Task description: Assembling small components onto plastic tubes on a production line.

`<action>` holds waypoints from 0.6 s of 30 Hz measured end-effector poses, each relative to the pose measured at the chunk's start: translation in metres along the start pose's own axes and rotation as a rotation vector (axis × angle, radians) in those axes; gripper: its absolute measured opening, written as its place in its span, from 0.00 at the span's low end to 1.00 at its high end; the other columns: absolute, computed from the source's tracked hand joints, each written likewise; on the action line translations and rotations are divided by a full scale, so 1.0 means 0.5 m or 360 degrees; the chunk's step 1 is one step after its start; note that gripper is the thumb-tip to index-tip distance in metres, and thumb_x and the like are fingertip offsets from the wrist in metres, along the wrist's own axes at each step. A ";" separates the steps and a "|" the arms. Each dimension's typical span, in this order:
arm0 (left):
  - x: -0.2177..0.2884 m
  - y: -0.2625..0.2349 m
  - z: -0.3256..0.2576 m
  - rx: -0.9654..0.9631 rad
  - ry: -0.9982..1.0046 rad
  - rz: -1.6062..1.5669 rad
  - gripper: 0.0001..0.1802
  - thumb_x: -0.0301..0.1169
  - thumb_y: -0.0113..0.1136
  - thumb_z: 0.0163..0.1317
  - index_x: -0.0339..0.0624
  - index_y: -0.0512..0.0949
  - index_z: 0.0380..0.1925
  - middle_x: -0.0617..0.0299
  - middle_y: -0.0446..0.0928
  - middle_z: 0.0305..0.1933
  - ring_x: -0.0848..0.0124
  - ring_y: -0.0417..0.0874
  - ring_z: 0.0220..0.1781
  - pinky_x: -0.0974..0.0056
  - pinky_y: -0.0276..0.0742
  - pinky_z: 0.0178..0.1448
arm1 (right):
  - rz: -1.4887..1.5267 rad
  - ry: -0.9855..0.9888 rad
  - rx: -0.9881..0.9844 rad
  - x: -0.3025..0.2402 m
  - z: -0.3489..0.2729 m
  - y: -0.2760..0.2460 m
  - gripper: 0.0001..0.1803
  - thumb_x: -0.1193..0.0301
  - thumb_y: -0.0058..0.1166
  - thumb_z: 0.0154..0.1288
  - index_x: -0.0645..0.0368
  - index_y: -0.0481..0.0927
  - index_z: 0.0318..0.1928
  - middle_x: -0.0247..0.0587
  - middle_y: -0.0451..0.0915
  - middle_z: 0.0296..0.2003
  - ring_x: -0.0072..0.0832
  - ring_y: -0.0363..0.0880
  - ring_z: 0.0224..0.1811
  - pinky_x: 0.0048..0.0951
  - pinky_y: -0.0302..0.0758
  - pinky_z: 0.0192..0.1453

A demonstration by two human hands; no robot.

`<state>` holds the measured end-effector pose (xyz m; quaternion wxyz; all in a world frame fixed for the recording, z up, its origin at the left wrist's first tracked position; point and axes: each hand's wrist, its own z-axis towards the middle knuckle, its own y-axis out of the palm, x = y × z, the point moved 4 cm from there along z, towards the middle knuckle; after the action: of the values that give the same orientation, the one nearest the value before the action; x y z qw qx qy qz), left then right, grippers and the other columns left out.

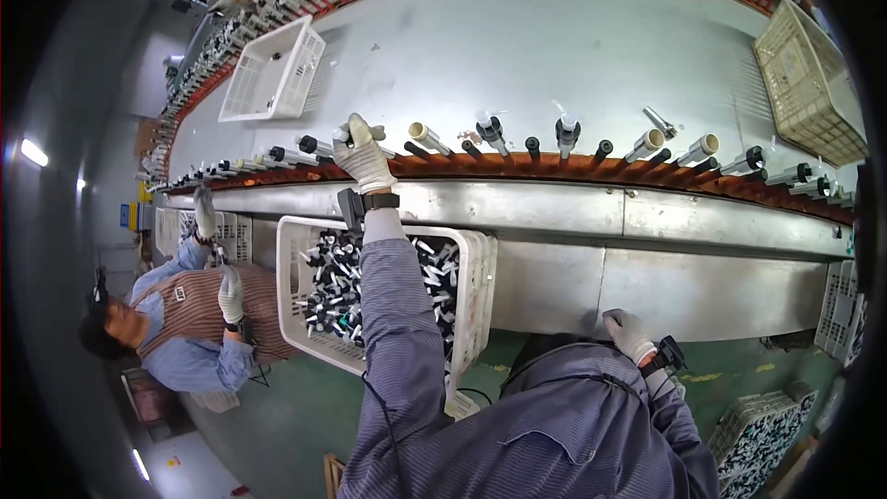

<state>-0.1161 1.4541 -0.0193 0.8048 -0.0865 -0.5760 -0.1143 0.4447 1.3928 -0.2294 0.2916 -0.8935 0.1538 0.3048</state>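
White crate at centre frame's packed with black-and-white parts, left hand clenched on a white tube, right hand loosely curled, holding nothing.

Landmark: steel conveyor table. Empty white basket on its left part. Beige basket at its right edge. Seated co-worker below its left end. Crate of black-and-white parts under its right end.
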 end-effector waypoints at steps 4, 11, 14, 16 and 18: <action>-0.050 -0.022 0.088 0.0108 0.0097 0.0022 0.19 0.39 0.53 0.60 0.37 0.72 0.17 0.58 0.73 0.11 0.70 0.75 0.16 0.64 0.71 0.31 | -0.0028 -0.0013 0.0036 -0.032 0.068 0.030 0.19 0.60 0.49 0.67 0.62 0.81 0.45 0.58 0.82 0.39 0.52 0.80 0.46 0.42 0.76 0.51; -0.058 -0.123 0.177 0.0270 0.0079 0.0065 0.14 0.37 0.55 0.60 0.38 0.72 0.21 0.59 0.74 0.14 0.70 0.74 0.15 0.64 0.69 0.23 | 0.0136 -0.0005 0.0006 -0.105 0.053 0.089 0.19 0.61 0.50 0.66 0.65 0.81 0.46 0.42 0.82 0.26 0.28 0.80 0.26 0.29 0.77 0.35; -0.047 -0.174 0.193 0.0267 0.0035 0.0031 0.15 0.39 0.58 0.61 0.37 0.74 0.26 0.60 0.74 0.15 0.71 0.74 0.15 0.64 0.69 0.25 | 0.0270 0.0063 0.0009 -0.110 0.017 0.100 0.19 0.61 0.50 0.67 0.65 0.81 0.47 0.41 0.82 0.25 0.25 0.79 0.25 0.28 0.76 0.32; -0.031 -0.191 0.195 0.0127 -0.0127 0.0118 0.19 0.42 0.63 0.60 0.33 0.75 0.33 0.56 0.78 0.23 0.66 0.78 0.24 0.61 0.74 0.34 | 0.0205 -0.0079 0.0109 -0.078 0.011 0.108 0.19 0.60 0.50 0.66 0.64 0.81 0.46 0.40 0.82 0.25 0.24 0.79 0.24 0.26 0.76 0.31; -0.015 -0.252 0.188 0.0086 0.0029 0.0491 0.22 0.43 0.65 0.59 0.32 0.74 0.38 0.53 0.79 0.30 0.63 0.79 0.31 0.60 0.74 0.41 | 0.0194 -0.0025 0.0071 -0.116 -0.032 0.088 0.19 0.61 0.50 0.66 0.64 0.81 0.46 0.46 0.83 0.28 0.33 0.82 0.29 0.31 0.77 0.37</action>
<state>-0.2397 1.3592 0.0047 0.8200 -0.1512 -0.5514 0.0254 0.3878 1.3542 -0.2008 0.2934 -0.8734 0.2124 0.3256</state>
